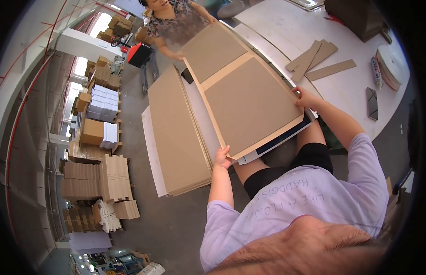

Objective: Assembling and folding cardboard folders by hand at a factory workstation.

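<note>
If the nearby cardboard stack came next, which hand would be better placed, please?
Probably the left hand: it holds the board by its near-left corner, closer to that stack than the right hand.

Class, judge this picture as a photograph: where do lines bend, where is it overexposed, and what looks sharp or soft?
Head view: the red pipe bows near the left rim; head view: the bright window washes out to white; head view: the brown board is fairly evenly lit, left hand and right hand look fairly sharp, while the co-worker's shirt looks smeared low down.
</note>
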A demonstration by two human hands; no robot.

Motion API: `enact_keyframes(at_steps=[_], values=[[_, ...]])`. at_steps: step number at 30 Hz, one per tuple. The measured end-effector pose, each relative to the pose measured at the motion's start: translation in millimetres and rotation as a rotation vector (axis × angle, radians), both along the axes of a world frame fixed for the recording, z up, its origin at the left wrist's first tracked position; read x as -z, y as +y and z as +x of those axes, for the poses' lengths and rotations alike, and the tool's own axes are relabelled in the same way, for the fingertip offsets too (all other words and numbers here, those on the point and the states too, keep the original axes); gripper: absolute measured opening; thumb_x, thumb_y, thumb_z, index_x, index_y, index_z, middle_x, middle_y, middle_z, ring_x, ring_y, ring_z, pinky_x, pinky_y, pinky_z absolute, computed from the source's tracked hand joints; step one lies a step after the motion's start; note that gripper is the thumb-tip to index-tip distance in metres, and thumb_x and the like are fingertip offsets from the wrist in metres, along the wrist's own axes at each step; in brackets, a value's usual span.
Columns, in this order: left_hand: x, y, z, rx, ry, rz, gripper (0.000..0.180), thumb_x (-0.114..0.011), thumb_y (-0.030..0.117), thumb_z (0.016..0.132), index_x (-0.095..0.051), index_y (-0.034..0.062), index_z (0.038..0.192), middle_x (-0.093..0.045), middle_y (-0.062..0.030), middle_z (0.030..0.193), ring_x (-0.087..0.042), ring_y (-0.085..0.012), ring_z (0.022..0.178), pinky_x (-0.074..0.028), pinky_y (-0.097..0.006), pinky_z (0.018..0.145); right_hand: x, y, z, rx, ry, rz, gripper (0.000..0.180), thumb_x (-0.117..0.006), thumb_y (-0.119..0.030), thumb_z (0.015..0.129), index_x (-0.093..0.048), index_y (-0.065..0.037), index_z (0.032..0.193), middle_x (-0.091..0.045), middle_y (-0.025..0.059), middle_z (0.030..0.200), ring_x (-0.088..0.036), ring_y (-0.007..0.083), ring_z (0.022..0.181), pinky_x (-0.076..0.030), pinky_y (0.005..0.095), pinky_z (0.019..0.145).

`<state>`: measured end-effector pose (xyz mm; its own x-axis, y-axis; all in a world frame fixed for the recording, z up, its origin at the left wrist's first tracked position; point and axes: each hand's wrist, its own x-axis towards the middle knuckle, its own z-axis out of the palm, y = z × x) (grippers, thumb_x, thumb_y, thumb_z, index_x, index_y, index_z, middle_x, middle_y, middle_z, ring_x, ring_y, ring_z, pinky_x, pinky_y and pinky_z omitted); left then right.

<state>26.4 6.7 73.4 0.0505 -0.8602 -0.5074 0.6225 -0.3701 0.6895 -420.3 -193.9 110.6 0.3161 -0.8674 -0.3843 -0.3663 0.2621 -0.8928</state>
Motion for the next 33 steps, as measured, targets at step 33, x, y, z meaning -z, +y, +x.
enact_keyframes(at_steps=[33], values=[[-1.9,-12.4,-18.4,0.174,-0.422,0.106,0.032,-0.054,0.007,0.094,-0.045,0.0054,0.125,-0.060,-0.0125,0.118,-0.064,-0.0258,0.103,-0.055,-0.043,0.087,4.9,13.4,-14.8,-0.299,0.418,-0.477,0.042,-0.050,0.003,0.080,-0.067,-0.010,0.116,-0.062,0.0126,0.104,-0.060,0.0307,0.101,-0.048,0.0367,0.088]])
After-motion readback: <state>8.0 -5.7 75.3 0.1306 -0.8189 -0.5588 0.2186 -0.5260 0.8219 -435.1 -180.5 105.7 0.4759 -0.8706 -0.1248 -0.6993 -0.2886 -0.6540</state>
